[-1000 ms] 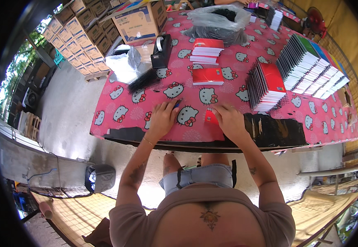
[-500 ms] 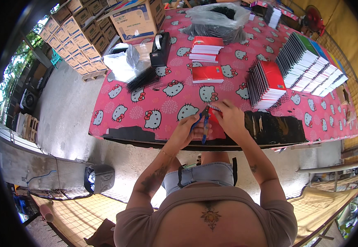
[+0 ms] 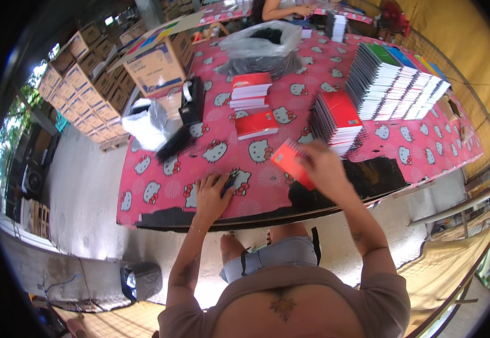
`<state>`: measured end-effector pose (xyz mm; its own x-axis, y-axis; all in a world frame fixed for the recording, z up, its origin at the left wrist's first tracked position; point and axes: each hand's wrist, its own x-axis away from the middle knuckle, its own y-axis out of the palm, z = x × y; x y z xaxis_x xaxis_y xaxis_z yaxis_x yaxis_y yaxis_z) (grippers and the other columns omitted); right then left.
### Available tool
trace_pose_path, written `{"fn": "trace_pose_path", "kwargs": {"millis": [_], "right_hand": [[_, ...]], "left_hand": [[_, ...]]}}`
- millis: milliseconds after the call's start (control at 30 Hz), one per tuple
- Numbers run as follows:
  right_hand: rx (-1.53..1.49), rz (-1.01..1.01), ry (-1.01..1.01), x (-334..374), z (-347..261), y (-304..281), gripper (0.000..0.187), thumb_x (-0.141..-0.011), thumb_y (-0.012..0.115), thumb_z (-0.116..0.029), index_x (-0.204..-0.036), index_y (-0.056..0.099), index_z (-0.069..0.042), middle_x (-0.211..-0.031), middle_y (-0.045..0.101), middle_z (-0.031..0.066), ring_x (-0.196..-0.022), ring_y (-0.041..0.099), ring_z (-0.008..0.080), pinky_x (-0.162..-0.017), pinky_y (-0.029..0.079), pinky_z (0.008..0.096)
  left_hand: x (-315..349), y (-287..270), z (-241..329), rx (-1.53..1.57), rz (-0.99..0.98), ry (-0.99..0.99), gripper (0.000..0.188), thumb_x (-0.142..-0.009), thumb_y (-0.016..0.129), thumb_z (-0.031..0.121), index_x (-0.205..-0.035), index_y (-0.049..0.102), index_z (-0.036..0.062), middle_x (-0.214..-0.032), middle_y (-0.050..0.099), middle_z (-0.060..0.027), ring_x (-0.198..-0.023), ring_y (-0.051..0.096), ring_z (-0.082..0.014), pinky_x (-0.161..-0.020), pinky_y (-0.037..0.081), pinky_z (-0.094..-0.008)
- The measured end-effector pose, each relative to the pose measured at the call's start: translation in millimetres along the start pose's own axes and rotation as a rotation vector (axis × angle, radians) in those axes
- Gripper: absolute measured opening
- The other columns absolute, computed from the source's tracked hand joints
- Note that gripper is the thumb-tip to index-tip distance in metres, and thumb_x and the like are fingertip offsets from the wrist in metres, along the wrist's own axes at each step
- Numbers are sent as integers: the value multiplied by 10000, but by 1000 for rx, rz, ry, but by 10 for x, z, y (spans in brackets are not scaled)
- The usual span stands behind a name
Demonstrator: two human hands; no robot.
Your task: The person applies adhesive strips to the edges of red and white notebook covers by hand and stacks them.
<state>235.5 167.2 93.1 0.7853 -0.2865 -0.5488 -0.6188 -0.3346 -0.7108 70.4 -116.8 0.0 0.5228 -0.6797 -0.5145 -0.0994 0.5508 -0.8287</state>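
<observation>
On the patterned pink tablecloth near the front edge, my left hand (image 3: 212,194) rests palm down, fingers bent around blue-handled pliers (image 3: 229,182), which it partly hides. My right hand (image 3: 325,166) is closed on a red-covered spiral notebook (image 3: 287,158), held tilted over the table and slightly blurred. Just beyond that hand stands a tall stack of red spiral notebooks (image 3: 339,110) with black coils. A low pile of red notebooks (image 3: 256,125) lies left of it, with another red pile (image 3: 251,84) behind.
Larger stacks of notebooks (image 3: 380,70) stand at the right. A plastic bag of black coils (image 3: 267,48) sits at the back, near another person's arm (image 3: 290,10). Leftward are a black tape dispenser (image 3: 191,101), loose black coils (image 3: 174,143) and a cardboard box (image 3: 157,65).
My left hand has moved left with the pliers, down onto the tablecloth. My right hand has lifted the red notebook away from the pliers and turned it. The view has shifted.
</observation>
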Motion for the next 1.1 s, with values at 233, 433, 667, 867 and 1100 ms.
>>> {"fn": "trace_pose_path", "kwargs": {"millis": [233, 433, 667, 867, 1100], "right_hand": [[-134, 80, 458, -847, 1410, -871, 408, -891, 722, -345, -1035, 724, 37, -796, 709, 193, -691, 668, 261, -702, 525, 363], [62, 136, 395, -861, 1810, -671, 405, -855, 720, -390, -982, 755, -7, -845, 715, 242, -833, 715, 369, -782, 542, 425], [267, 195, 360, -919, 1687, -714, 494, -858, 729, -418, -1169, 706, -35, -1076, 682, 243, -974, 675, 410, -844, 526, 459], [-275, 147, -13, -348, 141, -564, 524, -808, 800, -173, -1282, 619, -40, -1098, 632, 164, -1029, 631, 330, -910, 497, 405], [-1146, -59, 469, 590, 539, 979, 533, -830, 793, -108, -1303, 563, -24, -1131, 658, 112, -938, 643, 138, -791, 543, 292]], "left_hand": [[-350, 168, 67, 168, 23, -50, 361, -859, 720, 244, -1179, 689, 81, -1250, 584, -180, -1125, 550, -378, -981, 431, -486], [-1069, 450, 252, 150, 92, 179, 376, -853, 716, 214, -1198, 669, 73, -1275, 575, -185, -1159, 541, -386, -986, 437, -498], [-1560, 1194, -142, -30, 41, 323, 333, -877, 604, 133, -1198, 634, 52, -1209, 654, -150, -1132, 622, -313, -937, 509, -445], [-1553, 742, 104, 56, 93, 327, 339, -793, 620, 35, -1131, 636, 43, -1067, 673, -134, -970, 657, -324, -832, 541, -444], [-823, 556, 840, 543, 41, 199, 343, -861, 619, -4, -1204, 621, 12, -1138, 628, -168, -1175, 547, -349, -966, 458, -415]]}}
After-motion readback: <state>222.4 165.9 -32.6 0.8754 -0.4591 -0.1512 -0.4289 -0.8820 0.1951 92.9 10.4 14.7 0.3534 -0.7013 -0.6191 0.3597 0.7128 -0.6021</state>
